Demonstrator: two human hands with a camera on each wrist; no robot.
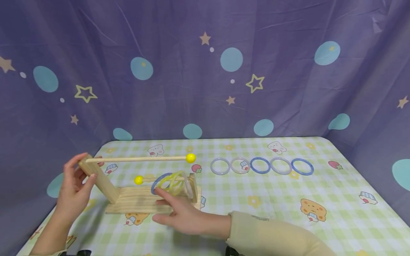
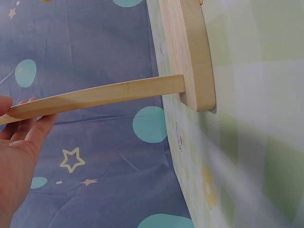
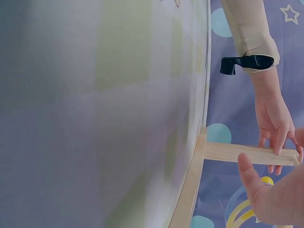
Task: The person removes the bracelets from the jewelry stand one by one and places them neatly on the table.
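A wooden stand (image 1: 137,206) lies on the table with its base toward me. My left hand (image 1: 73,190) grips the top of its tall post (image 1: 104,182), also plain in the left wrist view (image 2: 109,94). From that post an upper rod (image 1: 141,159) runs right to a yellow ball (image 1: 190,158). The lower rod (image 1: 148,180) points left from a short post and ends in another yellow ball (image 1: 138,180). On it hang a blue ring (image 1: 153,186), yellow rings (image 1: 173,188) and a clear ring (image 1: 189,190). My right hand (image 1: 184,214) has its index fingertip at the blue ring, thumb spread apart.
Right of the stand, a row of clear rings (image 1: 211,170) and blue rings (image 1: 260,172) lies flat on the checked tablecloth (image 1: 275,199). A purple curtain (image 1: 179,96) closes off the back and sides of the table.
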